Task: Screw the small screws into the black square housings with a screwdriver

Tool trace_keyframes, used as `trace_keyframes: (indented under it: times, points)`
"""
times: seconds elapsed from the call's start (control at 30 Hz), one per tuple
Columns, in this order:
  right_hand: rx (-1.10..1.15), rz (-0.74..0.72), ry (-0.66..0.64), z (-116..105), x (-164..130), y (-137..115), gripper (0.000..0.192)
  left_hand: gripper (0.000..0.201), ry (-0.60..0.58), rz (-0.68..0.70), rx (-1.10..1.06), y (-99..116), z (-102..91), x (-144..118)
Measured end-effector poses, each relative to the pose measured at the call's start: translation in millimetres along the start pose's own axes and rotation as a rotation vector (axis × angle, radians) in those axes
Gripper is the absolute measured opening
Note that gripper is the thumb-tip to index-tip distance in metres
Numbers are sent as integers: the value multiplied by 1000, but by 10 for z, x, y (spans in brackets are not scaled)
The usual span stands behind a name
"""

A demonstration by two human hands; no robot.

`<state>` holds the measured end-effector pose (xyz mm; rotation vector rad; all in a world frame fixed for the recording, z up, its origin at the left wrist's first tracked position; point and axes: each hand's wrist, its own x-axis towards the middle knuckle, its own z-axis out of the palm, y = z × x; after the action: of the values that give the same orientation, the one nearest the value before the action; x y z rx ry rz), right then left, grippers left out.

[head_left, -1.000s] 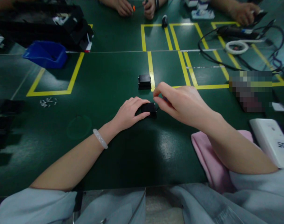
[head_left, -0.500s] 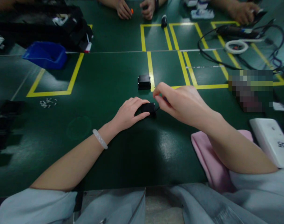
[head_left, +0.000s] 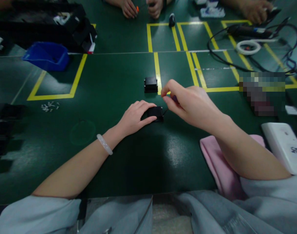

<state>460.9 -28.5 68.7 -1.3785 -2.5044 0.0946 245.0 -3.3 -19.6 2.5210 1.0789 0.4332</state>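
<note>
The small black rectangular plastic block (head_left: 155, 113) lies flat on the dark green table (head_left: 109, 84), pinned under the left hand (head_left: 135, 117), whose grip is closed over its near-left end, fingers draped on top and thumb along the front edge. Just right of that grip, the right hand (head_left: 191, 102) pinches something thin and dark between thumb and forefinger; what it is, I cannot tell. Since a second ago that pinch has lifted a little up and away from the block's right end, while the left hand and block haven't budged, so it reads as a pull at the block's right side with the block held steady.

Beyond the grip, a second small black block (head_left: 150, 84) sits apart, against the yellow floor-tape line (head_left: 157, 70). Far left of the grip, a blue plastic bin (head_left: 47, 56). Right and nearer, a folded pink cloth (head_left: 215, 161) under the right forearm and a white plastic device (head_left: 283, 146). Across the table, other people's hands (head_left: 129, 7) work, with black cables (head_left: 248, 32) well off right. Nothing crowds the two hands.
</note>
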Motion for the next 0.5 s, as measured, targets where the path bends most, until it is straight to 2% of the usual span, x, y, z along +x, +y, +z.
trace_keyframes:
  times: [0.23,0.5]
  points:
    - [-78,16,41,19,-4,-7,30,48,0,-13,-10,1,3,-6]
    - [-35,17,35,34,-6,-6,31,49,16,-6,10,-8,12,-5]
